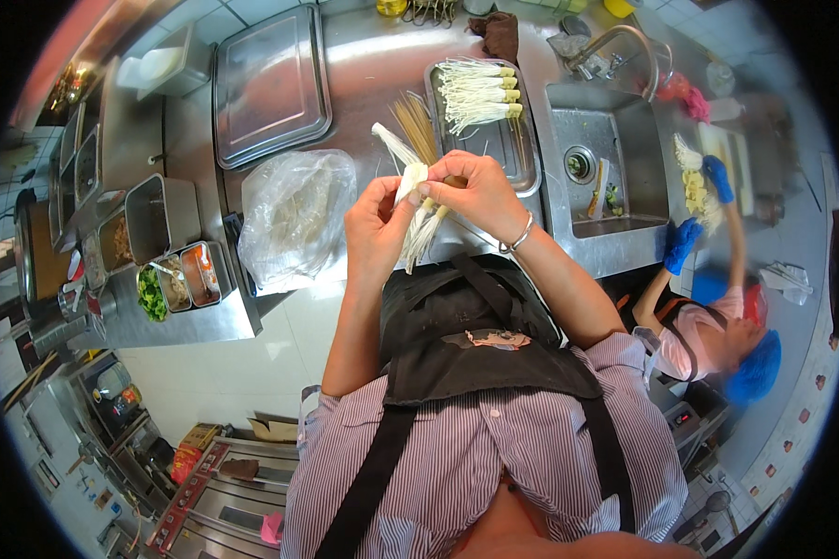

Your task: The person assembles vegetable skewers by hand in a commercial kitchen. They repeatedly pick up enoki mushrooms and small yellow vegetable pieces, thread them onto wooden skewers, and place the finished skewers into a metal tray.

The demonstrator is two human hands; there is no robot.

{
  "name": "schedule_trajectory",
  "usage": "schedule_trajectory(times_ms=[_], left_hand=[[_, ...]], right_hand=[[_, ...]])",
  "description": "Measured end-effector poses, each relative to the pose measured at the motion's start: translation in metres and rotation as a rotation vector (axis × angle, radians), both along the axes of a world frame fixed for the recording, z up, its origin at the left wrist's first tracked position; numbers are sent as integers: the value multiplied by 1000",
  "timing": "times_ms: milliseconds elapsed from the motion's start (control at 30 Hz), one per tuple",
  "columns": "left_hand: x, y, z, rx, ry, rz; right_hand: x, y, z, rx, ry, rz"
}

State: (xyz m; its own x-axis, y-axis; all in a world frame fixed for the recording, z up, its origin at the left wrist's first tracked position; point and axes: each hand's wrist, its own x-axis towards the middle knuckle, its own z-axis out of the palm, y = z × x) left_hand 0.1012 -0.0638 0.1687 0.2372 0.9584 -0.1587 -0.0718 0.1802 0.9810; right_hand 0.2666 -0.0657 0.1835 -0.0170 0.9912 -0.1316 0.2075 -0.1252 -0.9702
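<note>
Between the fingertips of both hands is a small bunch of enoki mushrooms (411, 183). My left hand (379, 222) grips it from the left, and my right hand (481, 187) pinches its upper right side. Below the hands, more enoki mushrooms (423, 237) lie on the steel counter, partly covered by my fingers. Just beyond the hands rests a bundle of thin wooden skewers (417, 124), with another enoki bunch (393, 145) alongside. At the back right, a metal tray (475, 145) holds several enoki bunches (479, 94) laid in a row.
A transparent plastic bag (297, 209) lies left of my hands, before a large metal tray (273, 87). To the right is a steel sink (612, 189) with a faucet (629, 35). A co-worker's blue-gloved hands (684, 243) handle enoki beyond it. Food containers (199, 276) stand at far left.
</note>
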Motion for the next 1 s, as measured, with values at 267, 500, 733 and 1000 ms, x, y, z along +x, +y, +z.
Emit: schedule_trajectory(times_ms=[267, 500, 733, 1000], left_hand=[[-8, 1, 0, -163, -128, -37], [-20, 2, -4, -336, -341, -70], [-23, 0, -10, -296, -333, 4], [-42, 8, -9, -493, -490, 17]], right_hand=[[-2, 3, -1, -123, 125, 50], [-7, 8, -16, -303, 514, 144], [-19, 11, -23, -256, 393, 139], [-15, 19, -20, -333, 495, 300]])
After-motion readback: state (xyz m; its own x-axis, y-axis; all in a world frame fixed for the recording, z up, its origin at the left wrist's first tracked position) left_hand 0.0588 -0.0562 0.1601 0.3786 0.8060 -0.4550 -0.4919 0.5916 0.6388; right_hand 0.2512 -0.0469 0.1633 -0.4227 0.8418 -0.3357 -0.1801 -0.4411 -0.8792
